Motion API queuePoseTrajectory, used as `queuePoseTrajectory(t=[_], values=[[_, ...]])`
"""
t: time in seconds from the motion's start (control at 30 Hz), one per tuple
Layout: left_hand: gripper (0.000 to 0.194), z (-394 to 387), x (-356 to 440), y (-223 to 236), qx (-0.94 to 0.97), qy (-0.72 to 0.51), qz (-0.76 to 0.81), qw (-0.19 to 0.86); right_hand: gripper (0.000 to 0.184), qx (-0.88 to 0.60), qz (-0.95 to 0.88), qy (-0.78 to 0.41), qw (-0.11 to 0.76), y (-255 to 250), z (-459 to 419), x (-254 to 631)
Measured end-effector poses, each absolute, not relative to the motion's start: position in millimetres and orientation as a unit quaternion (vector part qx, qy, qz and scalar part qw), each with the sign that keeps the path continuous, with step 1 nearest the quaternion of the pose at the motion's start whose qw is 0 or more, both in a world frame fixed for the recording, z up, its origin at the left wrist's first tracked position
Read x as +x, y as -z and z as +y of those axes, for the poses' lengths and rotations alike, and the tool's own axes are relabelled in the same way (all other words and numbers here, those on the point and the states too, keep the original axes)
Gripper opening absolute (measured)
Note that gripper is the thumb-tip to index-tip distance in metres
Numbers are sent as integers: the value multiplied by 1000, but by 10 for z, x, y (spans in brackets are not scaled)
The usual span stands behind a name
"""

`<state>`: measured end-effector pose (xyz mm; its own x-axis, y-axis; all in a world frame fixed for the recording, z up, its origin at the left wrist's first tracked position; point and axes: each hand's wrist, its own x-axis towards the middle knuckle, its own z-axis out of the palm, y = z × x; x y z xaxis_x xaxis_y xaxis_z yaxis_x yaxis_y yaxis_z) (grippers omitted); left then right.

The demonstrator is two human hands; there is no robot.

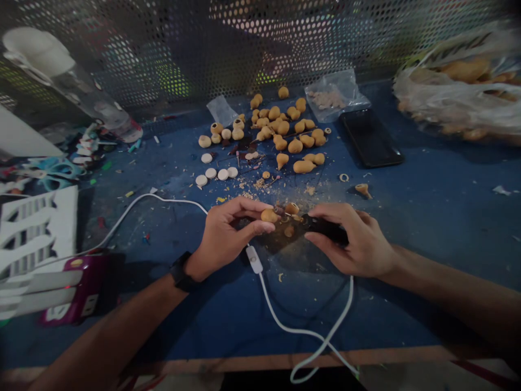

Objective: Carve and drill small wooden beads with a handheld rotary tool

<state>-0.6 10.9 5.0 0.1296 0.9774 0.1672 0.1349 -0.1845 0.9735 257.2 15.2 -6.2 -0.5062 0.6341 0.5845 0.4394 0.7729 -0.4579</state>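
My left hand (234,231) pinches a small tan gourd (268,215) between thumb and fingertips. Facing it, my right hand (352,236) is wrapped round a black rotary tool (328,229), whose tip points left at the gourd. Whether tip and gourd touch I cannot tell. Just behind the tip lies a cut gourd piece (292,208) with a dark opening, and a small round piece (288,231) is below it. A white cord (280,320) with an inline switch (254,259) runs in front of my hands.
Several whole gourds (283,127) lie behind my hands, with opened gourds (238,130) and white discs (223,174) to their left. A black phone (370,137) and a plastic bag of gourds (456,98) are at right. A bottle (95,98), blue scissors (57,171) and a purple power bank-like box (77,288) stand left.
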Motion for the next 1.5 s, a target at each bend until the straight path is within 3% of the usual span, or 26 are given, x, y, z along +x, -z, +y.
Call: queuePoseTrajectory(t=[0.37,1.5], values=[[28,105,-15,-36,605,-474,458,447,39,-314,-857,-134,386,65,146,2583],[22,122,0,-40,622,-486,444,424,26,-307,-862,-118,387,78,141,2572]])
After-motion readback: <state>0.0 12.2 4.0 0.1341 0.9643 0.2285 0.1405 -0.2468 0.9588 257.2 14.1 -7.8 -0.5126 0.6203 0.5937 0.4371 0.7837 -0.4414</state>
